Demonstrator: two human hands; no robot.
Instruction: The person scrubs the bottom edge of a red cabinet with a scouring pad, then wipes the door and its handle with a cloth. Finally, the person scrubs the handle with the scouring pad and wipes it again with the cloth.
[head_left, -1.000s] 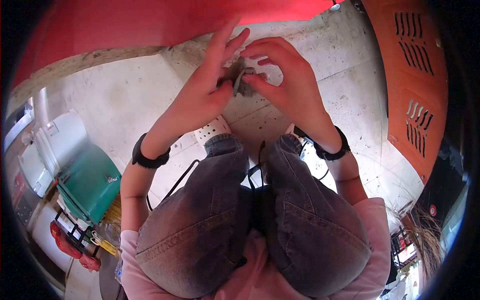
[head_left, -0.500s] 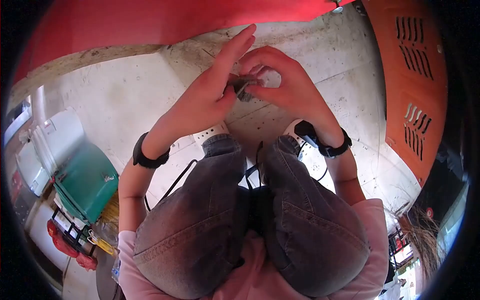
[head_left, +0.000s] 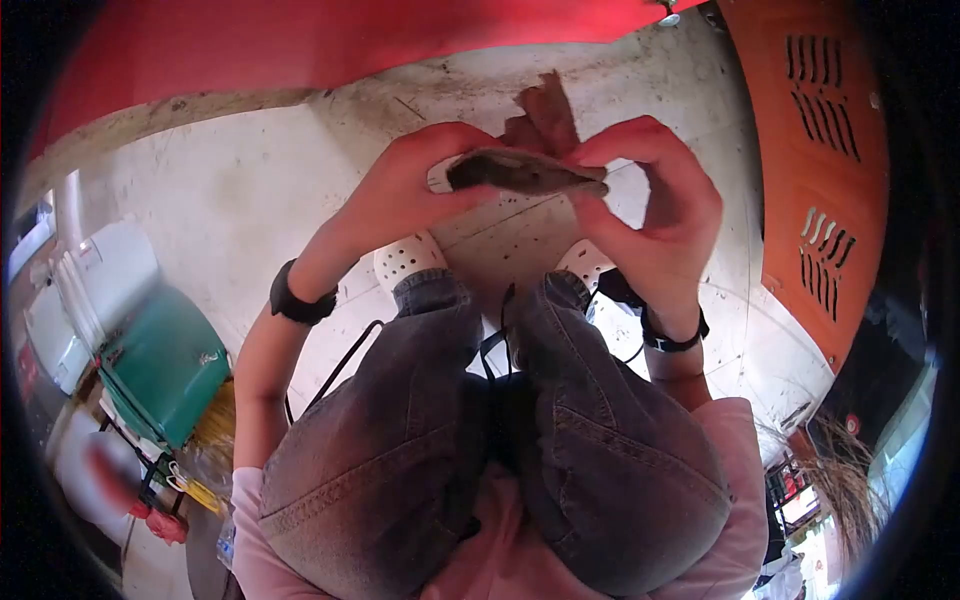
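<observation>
A crumpled grey-brown cloth [head_left: 525, 175] stretches between my two hands above the floor, a ragged flap of it standing up behind. My left hand [head_left: 415, 185] pinches its left end between thumb and fingers. At the other end, my right hand [head_left: 665, 205] grips a narrow, gathered part with thumb and forefinger. Dark bands circle both wrists. Both hands are in front of my bent knees, over white perforated shoes [head_left: 408, 257].
A red panel [head_left: 300, 50] runs across the top. To the right stands an orange vented panel [head_left: 825, 180]. A green bin [head_left: 165, 365] is at the left, with a yellow-handled item [head_left: 197, 492] below it. The pale floor [head_left: 230, 190] is stained.
My hands have moved apart, and the cloth, bunched and mostly hidden before, is now spread between them. The left hand's raised fingers have curled onto it.
</observation>
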